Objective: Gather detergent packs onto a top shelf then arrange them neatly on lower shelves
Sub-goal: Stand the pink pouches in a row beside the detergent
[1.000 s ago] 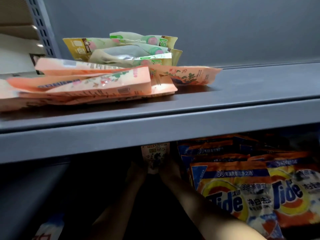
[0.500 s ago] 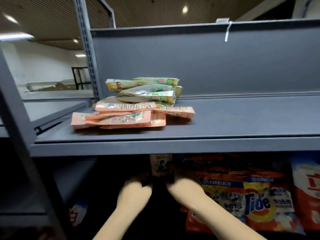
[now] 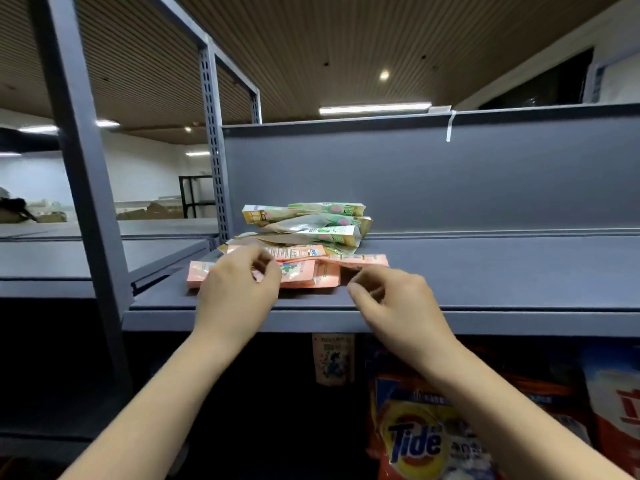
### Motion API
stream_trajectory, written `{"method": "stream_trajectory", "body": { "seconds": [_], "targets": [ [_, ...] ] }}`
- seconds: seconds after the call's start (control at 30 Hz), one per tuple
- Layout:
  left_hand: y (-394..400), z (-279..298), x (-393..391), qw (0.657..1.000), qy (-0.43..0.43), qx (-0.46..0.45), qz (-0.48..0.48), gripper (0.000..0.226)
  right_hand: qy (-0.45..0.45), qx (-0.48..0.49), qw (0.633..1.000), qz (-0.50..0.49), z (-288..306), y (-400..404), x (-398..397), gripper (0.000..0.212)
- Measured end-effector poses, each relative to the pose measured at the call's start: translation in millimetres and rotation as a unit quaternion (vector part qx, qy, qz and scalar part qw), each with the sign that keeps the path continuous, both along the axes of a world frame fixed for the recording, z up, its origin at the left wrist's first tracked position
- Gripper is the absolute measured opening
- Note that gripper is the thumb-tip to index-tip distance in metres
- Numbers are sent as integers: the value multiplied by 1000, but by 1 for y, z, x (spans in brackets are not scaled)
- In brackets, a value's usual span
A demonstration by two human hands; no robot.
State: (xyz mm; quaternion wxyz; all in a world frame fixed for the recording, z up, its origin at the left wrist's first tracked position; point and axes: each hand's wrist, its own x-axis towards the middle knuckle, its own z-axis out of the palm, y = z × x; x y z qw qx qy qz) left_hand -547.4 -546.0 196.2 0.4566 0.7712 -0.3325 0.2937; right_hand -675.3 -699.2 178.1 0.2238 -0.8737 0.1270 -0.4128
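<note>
Your grey top shelf (image 3: 485,271) carries the detergent packs near its left end: pink packs (image 3: 322,277) lie flat by the front edge, green packs (image 3: 311,223) are heaped behind them against the back panel. On the lower shelf, Tide bags (image 3: 419,441) stand right of a small upright pack (image 3: 333,358). Your left hand (image 3: 235,292) rests over the pink packs, fingers loosely curled; whether it grips one, I cannot tell. Your right hand (image 3: 398,306) hovers curled at the front edge, holding nothing.

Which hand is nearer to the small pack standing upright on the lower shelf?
Right. The right hand is above the upright pack, slightly to its right; the left hand is above it, farther off to its left.
</note>
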Motion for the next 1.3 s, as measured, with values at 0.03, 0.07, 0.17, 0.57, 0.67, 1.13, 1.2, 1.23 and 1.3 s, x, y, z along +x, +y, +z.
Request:
{"method": "stream_trajectory", "body": {
  "seconds": [0.03,0.07,0.17,0.57,0.67,1.13,1.2,1.23,1.3],
  "targets": [
    [-4,7,12,1000,-12,24,11,8,-6,-9,1000,-12,6,-5,10,15],
    [-9,14,25,998,-17,58,22,10,-9,-16,1000,-22,11,-10,21,15],
    [-26,24,64,983,-3,179,26,32,13,-31,998,-48,21,-21,54,21],
    [-45,19,111,920,68,386,28,59,158,-97,968,-169,7,-39,109,32],
    [-46,16,109,923,66,376,46,52,100,-84,970,-205,8,-40,100,32],
    [-65,22,102,982,-15,159,104,33,-205,261,939,-85,26,-57,44,19],
    [-61,26,96,999,16,7,44,30,-203,288,933,-74,25,-59,39,17],
    [-59,29,93,998,22,-52,23,31,-202,301,929,-69,25,-61,37,18],
    [-57,34,84,992,17,-124,4,34,-201,329,921,-50,27,-62,33,24]
  ]
}}
